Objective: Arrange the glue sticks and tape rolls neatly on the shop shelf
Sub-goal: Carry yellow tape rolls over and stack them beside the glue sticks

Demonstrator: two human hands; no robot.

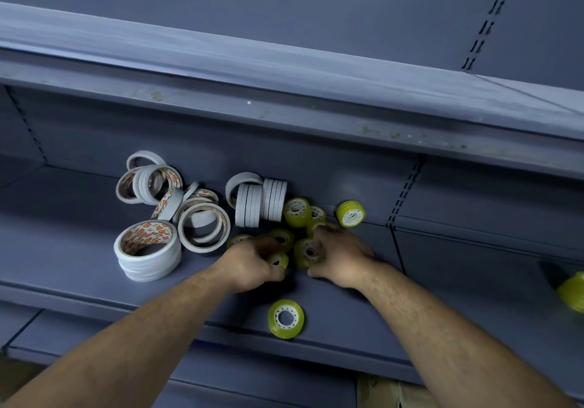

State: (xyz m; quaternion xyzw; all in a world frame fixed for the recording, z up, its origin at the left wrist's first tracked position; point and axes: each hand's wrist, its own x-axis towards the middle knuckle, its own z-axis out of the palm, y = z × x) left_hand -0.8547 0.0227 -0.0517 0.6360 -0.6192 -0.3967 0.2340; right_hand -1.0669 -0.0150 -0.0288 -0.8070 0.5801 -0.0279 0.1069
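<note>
Both hands work in a cluster of small yellow tape rolls on the grey shelf. My left hand curls its fingers round one small yellow roll. My right hand grips another yellow roll, thumb side against it. More yellow rolls stand behind the hands, one apart at the back, and one lies flat near the front edge. White tape rolls lie in a loose heap at the left, with a stack and an upright row. No glue sticks show.
An upper shelf overhangs the work area. Another yellow roll sits at the far right edge of view. A cardboard box shows below the shelf. Slotted uprights run down the back panel.
</note>
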